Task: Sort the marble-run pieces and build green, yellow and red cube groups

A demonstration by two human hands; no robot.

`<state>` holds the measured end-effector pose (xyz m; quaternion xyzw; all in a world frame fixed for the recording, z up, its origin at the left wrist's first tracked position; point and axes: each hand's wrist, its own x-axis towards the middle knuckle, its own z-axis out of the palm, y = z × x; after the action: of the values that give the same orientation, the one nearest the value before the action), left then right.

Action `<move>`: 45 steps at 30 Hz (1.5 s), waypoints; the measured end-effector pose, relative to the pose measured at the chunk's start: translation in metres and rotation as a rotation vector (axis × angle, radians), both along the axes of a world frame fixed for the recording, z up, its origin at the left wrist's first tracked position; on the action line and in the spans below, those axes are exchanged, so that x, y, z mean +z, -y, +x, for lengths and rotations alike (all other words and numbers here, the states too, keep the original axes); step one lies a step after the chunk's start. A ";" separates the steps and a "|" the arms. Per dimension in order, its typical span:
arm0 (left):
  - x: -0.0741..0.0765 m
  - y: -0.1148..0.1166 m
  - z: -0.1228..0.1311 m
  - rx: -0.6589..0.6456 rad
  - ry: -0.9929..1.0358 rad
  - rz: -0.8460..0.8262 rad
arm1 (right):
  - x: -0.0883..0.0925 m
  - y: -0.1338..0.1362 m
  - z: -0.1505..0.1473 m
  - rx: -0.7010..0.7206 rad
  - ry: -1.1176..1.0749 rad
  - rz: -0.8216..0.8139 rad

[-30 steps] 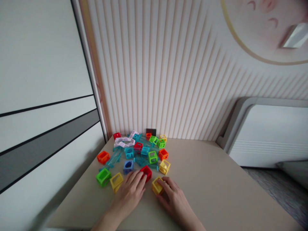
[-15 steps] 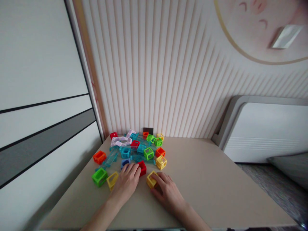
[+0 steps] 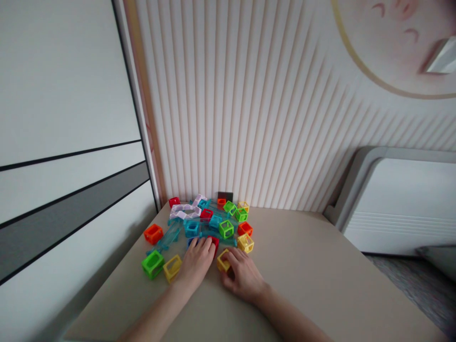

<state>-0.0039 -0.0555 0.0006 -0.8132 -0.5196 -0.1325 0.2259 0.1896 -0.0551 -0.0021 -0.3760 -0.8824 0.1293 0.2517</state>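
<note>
My left hand (image 3: 197,261) reaches over the near side of the pile, its fingers bent down on a red block (image 3: 215,243) that is largely covered by them. Just behind those fingers a blue block (image 3: 191,243) partly shows. A yellow open-frame block (image 3: 223,260) stands on the table, gripped by the fingers of my right hand (image 3: 244,275). Left of my left wrist lie another yellow frame block (image 3: 173,268) and a green one (image 3: 153,264). My left thumb is hidden.
Beyond my hands, several coloured blocks, clear blue track pieces (image 3: 171,235) and lilac zigzag pieces (image 3: 185,211) lie on the beige table (image 3: 302,266). A small black box (image 3: 225,196) stands by the ribbed wall (image 3: 228,118). A white cabinet (image 3: 71,213) borders the left.
Both hands have shifted slightly away from me, the red block and the yellow block moving with them. The view has swung a little to the left.
</note>
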 end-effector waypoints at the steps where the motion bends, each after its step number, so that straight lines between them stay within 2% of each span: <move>1: 0.000 -0.002 0.000 0.009 -0.012 0.003 | 0.000 -0.004 -0.001 0.003 -0.003 0.007; 8: -0.005 -0.001 -0.003 0.042 -0.010 0.059 | -0.003 -0.020 -0.004 0.010 -0.003 0.036; 11: 0.000 0.003 0.002 -0.001 0.055 0.072 | -0.004 -0.019 -0.002 -0.003 0.000 0.047; 14: 0.014 0.000 0.017 -0.107 0.135 0.024 | -0.008 -0.018 -0.001 0.007 -0.015 0.052; 18: 0.028 -0.015 0.040 -0.327 0.233 0.013 | -0.014 -0.021 -0.003 -0.022 -0.061 0.129; 22: 0.018 -0.022 0.041 -0.458 0.399 0.044 | -0.017 -0.022 -0.004 -0.071 -0.072 0.198; 26: 0.006 -0.014 0.028 -0.548 0.566 -0.058 | -0.014 -0.019 -0.001 -0.082 -0.104 0.239; 29: 0.005 -0.007 0.023 -0.615 0.658 -0.142 | -0.012 -0.013 0.005 -0.040 -0.170 0.247; 34: 0.005 -0.002 0.028 -0.750 0.666 -0.228 | -0.011 -0.004 0.019 0.089 -0.214 0.259; 38: -0.003 -0.003 0.030 -0.816 0.661 -0.217 | -0.011 -0.001 0.029 0.132 -0.230 0.290; 42: -0.012 -0.002 0.030 -0.846 0.606 -0.212 | -0.014 0.000 0.032 0.154 -0.255 0.236; 45: -0.011 -0.001 0.032 -0.916 0.631 -0.253 | -0.015 -0.001 0.031 0.201 -0.282 0.195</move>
<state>0.0281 -0.0542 -0.0106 -0.8974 -0.1681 -0.3900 -0.1199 0.2203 -0.0545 -0.0171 -0.2378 -0.8798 0.1191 0.3939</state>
